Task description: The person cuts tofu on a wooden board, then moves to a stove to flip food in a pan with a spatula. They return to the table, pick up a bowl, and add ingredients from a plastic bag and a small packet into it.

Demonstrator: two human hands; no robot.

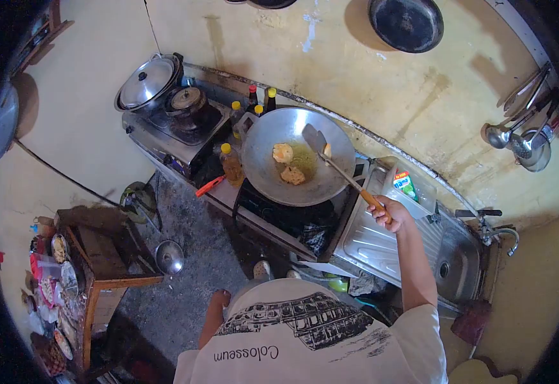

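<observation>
- The step in hand looks like tending food as it fries: two browned pieces, the upper one and the lower one, lie in shallow oil in the wok, close beside each other.
- A third piece shows partly behind the spatula, higher up the wok's right side.
- The right hand is closed round the spatula's wooden handle, outside the wok's rim, near the drainboard.
- The wok lies ahead of that hand and to its left; both browned pieces are beyond the rim, well apart from the fingers.
- The spatula slants over the rim, its blade towards the far side of the wok; whether it touches metal or food, I cannot tell.
- Any move on a piece would call for a low, flat blade and a steady wrist, as a quick push could splash oil.
- The left hand hangs low beside the body, away from the wok, its fingers seemingly curled; how wide it is, or whether it holds anything, I cannot tell.
</observation>
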